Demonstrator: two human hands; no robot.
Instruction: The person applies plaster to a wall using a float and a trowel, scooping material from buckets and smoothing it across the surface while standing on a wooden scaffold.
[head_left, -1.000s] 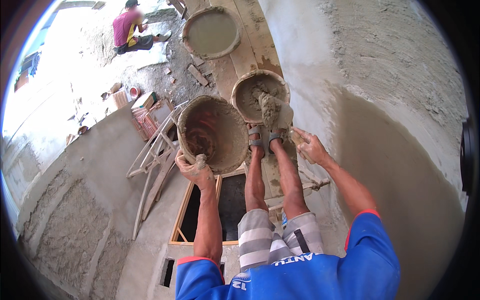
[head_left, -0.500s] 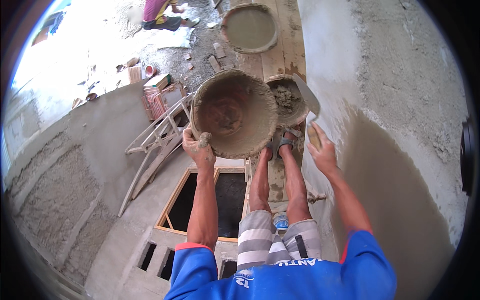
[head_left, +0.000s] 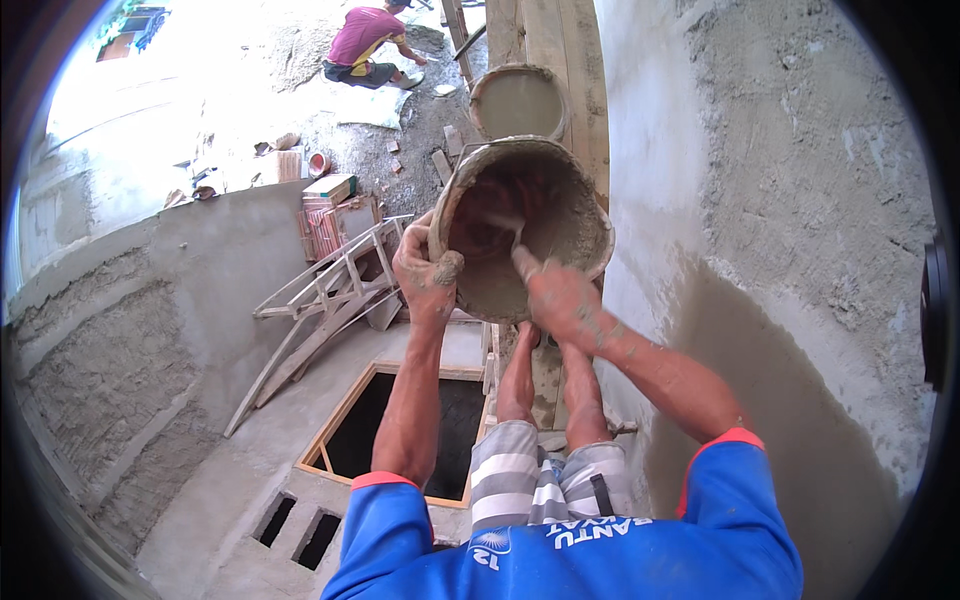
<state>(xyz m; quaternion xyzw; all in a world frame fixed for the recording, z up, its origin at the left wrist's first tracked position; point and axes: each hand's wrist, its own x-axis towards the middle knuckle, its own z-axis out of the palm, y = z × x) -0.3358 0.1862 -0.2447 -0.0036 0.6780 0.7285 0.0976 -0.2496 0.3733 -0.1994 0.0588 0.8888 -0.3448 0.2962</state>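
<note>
My left hand (head_left: 428,275) is closed on the left rim of a mortar-caked bucket (head_left: 575,205), a lump of mortar stuck by the thumb. The bucket is held up in front of me, tilted so its opening faces me; its reddish inside carries smeared mortar. My right hand (head_left: 565,300) reaches over the near rim, closed round a trowel (head_left: 508,222). The trowel's blade is inside the bucket, blurred by motion, and its handle is mostly hidden by my fingers. Behind the bucket, a second mortar container is almost wholly covered.
A round tub of grey liquid (head_left: 518,103) stands on wooden planks (head_left: 585,70) ahead. On the right rises a plastered wall (head_left: 760,400) with a damp patch. Left are a framed floor opening (head_left: 375,420), a wooden frame (head_left: 330,290) and stacked tiles (head_left: 335,220). A person (head_left: 368,45) crouches far off.
The trowel has gone from beside the right wall into the bucket with my right hand. The bucket has shifted right and tipped, now covering the mortar container behind it.
</note>
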